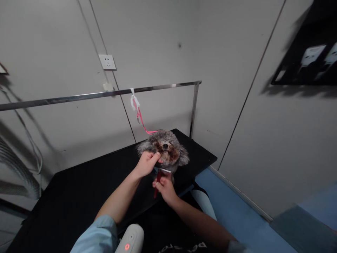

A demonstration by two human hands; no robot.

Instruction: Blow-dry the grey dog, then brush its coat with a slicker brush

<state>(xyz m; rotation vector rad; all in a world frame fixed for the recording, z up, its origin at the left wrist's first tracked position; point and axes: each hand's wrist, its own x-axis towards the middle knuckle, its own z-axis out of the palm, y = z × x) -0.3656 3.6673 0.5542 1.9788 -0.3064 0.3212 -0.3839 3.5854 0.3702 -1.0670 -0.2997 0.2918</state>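
Note:
A small grey and brown dog (166,147) stands on a black grooming table (79,189), its face tilted up toward me. My left hand (146,163) is closed on the fur under its chin and cheek. Just below, my right hand (164,188) is closed on red-handled scissors (158,177), whose silver blades lie under the dog's chin. A pink leash (140,119) runs from the dog's neck up to a metal rail (105,93).
The rail spans the table on a vertical post (194,109). A wall socket (107,62) sits above. A grey hose (18,168) hangs at left. A white device with a red light (130,240) hangs by my chest. Blue floor (237,218) lies to the right.

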